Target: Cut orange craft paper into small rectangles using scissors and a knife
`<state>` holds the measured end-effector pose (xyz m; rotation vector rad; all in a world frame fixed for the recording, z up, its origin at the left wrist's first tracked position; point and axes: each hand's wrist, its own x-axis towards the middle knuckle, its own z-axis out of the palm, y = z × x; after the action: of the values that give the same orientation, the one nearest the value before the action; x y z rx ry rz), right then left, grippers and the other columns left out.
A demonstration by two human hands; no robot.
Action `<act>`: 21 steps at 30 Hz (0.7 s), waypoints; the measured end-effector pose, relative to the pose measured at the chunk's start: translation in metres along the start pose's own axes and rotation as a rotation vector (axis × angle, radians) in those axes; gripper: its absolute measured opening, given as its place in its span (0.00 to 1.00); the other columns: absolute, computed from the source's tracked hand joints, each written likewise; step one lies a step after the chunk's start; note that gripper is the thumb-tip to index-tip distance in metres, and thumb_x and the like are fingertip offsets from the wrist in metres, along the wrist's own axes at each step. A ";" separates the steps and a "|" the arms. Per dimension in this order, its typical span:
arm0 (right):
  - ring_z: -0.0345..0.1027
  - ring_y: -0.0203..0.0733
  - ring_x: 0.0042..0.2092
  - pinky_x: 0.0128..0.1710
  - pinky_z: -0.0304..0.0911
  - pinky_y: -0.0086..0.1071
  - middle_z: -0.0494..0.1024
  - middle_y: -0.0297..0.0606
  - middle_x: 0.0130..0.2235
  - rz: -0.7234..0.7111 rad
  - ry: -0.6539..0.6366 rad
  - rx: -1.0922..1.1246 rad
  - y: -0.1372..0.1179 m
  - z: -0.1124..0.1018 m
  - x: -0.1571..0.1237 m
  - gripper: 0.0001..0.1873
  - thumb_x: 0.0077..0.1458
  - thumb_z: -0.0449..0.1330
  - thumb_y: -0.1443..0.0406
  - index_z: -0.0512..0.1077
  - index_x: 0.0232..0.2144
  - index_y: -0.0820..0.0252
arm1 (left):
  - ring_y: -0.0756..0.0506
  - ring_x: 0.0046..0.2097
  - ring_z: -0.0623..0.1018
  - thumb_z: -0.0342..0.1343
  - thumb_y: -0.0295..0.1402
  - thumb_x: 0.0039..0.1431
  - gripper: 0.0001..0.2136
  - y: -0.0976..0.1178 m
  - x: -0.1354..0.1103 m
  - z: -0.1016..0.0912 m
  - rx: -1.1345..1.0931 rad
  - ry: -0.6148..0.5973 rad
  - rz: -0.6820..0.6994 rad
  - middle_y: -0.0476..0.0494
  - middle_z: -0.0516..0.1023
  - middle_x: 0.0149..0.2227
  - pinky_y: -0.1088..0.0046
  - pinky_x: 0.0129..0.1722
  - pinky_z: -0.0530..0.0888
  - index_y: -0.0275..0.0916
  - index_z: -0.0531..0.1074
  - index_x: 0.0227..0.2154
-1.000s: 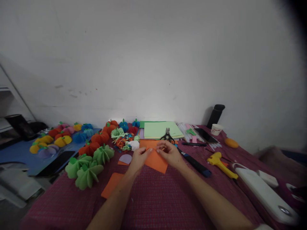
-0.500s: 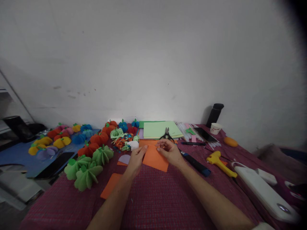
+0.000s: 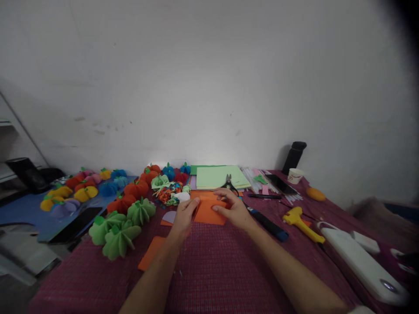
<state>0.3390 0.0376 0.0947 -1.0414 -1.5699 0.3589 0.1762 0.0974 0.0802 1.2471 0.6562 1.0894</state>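
White wall (image 3: 209,87) stands behind a table with a dark red cloth (image 3: 212,270). From the head camera, both hands meet on the orange paper (image 3: 207,213), which lies on the cloth in the middle, just in front of the black scissors (image 3: 229,183) and the stack of green sheets (image 3: 218,176).

The left hand (image 3: 183,216) touches the paper's left edge. I cannot tell if it pinches the edge or just rests there. The right hand (image 3: 234,211) lies on the right side with its fingers spread, pushing down and holding nothing.

Green paper pumpkins (image 3: 118,235) sit to the left, and a yellow glue gun (image 3: 301,222) lies to the right.

It looks like a fold is being pressed flat. A neat fold needs the edges lined up and a firm rub along the crease.
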 end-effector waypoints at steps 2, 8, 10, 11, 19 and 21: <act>0.61 0.40 0.46 0.48 0.56 0.37 0.67 0.39 0.47 -0.038 -0.019 -0.022 -0.001 -0.001 0.000 0.15 0.45 0.61 0.64 0.69 0.39 0.54 | 0.50 0.26 0.68 0.55 0.45 0.45 0.15 0.000 0.000 0.000 0.023 0.012 0.030 0.50 0.69 0.20 0.75 0.27 0.64 0.35 0.70 0.21; 0.59 0.42 0.51 0.51 0.54 0.41 0.67 0.39 0.48 -0.070 -0.057 -0.037 -0.002 -0.002 0.000 0.09 0.45 0.61 0.64 0.72 0.33 0.54 | 0.50 0.25 0.67 0.53 0.45 0.47 0.15 0.002 0.002 -0.002 0.061 0.086 0.105 0.51 0.66 0.17 0.76 0.25 0.62 0.36 0.70 0.20; 0.60 0.42 0.50 0.50 0.55 0.41 0.67 0.39 0.48 -0.087 -0.082 -0.041 -0.001 -0.002 -0.001 0.08 0.45 0.62 0.64 0.73 0.32 0.54 | 0.49 0.26 0.67 0.53 0.45 0.47 0.14 0.003 0.002 -0.002 0.086 0.123 0.127 0.51 0.66 0.17 0.76 0.25 0.61 0.37 0.70 0.22; 0.61 0.42 0.50 0.50 0.56 0.40 0.68 0.39 0.48 -0.093 -0.099 -0.050 -0.001 -0.002 -0.001 0.08 0.45 0.62 0.64 0.73 0.32 0.54 | 0.49 0.26 0.67 0.53 0.44 0.48 0.14 0.003 0.003 -0.003 0.094 0.134 0.133 0.51 0.66 0.18 0.76 0.25 0.61 0.37 0.71 0.22; 0.63 0.42 0.46 0.47 0.59 0.39 0.70 0.39 0.44 -0.082 -0.153 -0.192 0.000 -0.006 -0.002 0.15 0.44 0.62 0.62 0.73 0.38 0.52 | 0.48 0.29 0.69 0.54 0.44 0.47 0.14 0.005 0.004 -0.004 0.084 0.088 0.111 0.50 0.70 0.21 0.76 0.28 0.64 0.36 0.72 0.23; 0.63 0.41 0.46 0.47 0.59 0.38 0.70 0.39 0.44 -0.100 -0.160 -0.210 -0.001 -0.008 -0.001 0.16 0.45 0.61 0.62 0.72 0.40 0.51 | 0.48 0.29 0.69 0.56 0.43 0.45 0.13 0.006 0.004 -0.004 0.071 0.044 0.107 0.49 0.71 0.23 0.75 0.30 0.66 0.35 0.72 0.24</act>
<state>0.3453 0.0339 0.0969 -1.1108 -1.8258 0.2163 0.1726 0.1021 0.0856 1.3345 0.6733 1.1934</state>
